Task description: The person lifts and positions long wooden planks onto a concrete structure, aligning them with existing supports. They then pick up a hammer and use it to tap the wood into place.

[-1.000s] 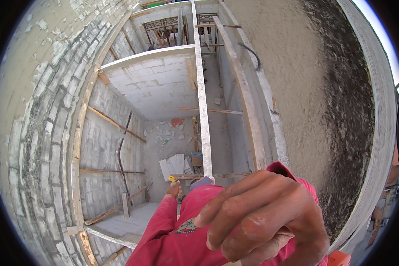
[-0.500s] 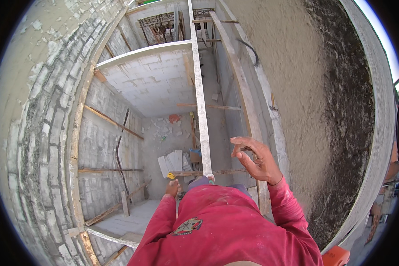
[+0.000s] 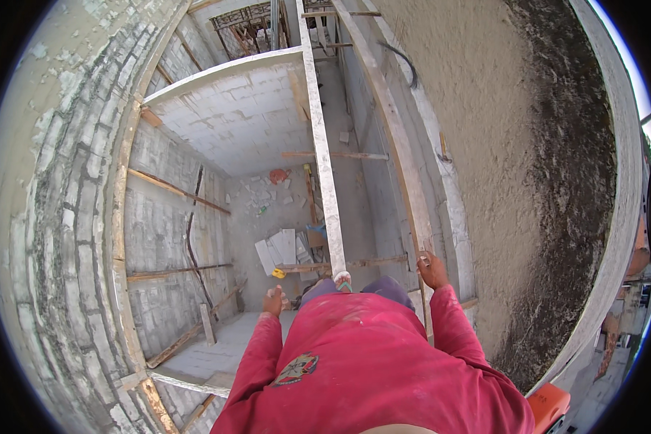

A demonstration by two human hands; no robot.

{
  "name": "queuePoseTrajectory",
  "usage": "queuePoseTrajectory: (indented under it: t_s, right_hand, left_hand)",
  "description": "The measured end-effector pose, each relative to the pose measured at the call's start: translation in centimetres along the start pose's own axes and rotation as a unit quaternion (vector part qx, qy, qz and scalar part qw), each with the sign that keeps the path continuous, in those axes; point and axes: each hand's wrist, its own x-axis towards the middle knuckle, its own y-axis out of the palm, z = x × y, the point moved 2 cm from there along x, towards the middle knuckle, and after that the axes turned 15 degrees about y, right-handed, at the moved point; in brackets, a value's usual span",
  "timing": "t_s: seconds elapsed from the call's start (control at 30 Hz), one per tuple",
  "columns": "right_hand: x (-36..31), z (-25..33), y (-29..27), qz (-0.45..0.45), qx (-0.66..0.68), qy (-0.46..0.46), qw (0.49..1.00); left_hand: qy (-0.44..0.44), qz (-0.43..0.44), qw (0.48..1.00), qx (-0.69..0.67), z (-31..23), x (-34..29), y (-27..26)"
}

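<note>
My right hand is at the side of a long wooden plank, its fingers bent over the edge. To the left, my left hand hangs low beside my thigh with its fingers curled in. Whatever may be inside that curl is hidden. A narrow pale beam runs away from me between the two hands. On its near end rests my foot in a sandal.
Far below, the floor holds stacked white slabs, a yellow object and an orange-red item. Wooden struts cross the openings. A block wall rises left, a plastered wall right. An orange object sits behind my right side.
My right hand has come down from its raised, spread position to the plank's edge. The left hand has shifted slightly left, still curled. The view has tilted a little.
</note>
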Motion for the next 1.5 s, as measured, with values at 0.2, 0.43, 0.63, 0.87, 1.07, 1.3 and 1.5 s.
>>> queuePoseTrajectory:
  t_s: [0.2, 0.43, 0.63, 0.87, 1.07, 1.3, 1.5]
  right_hand:
    - [1.6, -9.5, 1.7, 0.037, 0.074, 0.191, 0.978]
    - [4.4, -10.4, 2.0, 0.071, 0.070, 0.280, 0.955]
    - [14.5, -5.8, 2.4, 0.033, 0.040, 0.235, 0.971]
    - [27.2, 7.0, 3.1, 0.062, 0.087, 0.185, 0.977]
    - [34.9, 15.9, 1.3, 0.085, 0.077, 0.129, 0.985]
    - [39.2, 18.3, 1.2, 0.066, 0.111, 0.190, 0.973]
    - [43.2, 17.0, 3.6, 0.078, 0.079, 0.305, 0.946]
  left_hand:
    - [-0.008, -0.045, 0.998, -0.048, -2.9, 0.6, -0.1]
    - [-0.039, -0.079, 0.995, -0.050, -2.5, 2.4, -0.5]
    - [-0.084, -0.083, 0.991, -0.060, -2.0, 5.6, 1.1]
    - [-0.058, -0.095, 0.994, -0.010, -12.2, 13.1, 3.0]
    - [0.035, -0.140, 0.988, -0.058, -24.6, 21.7, 3.9]
    - [-0.019, -0.116, 0.993, -0.012, -26.6, 27.2, 4.5]
    - [-0.021, -0.077, 0.994, 0.073, -29.4, 32.4, 6.9]
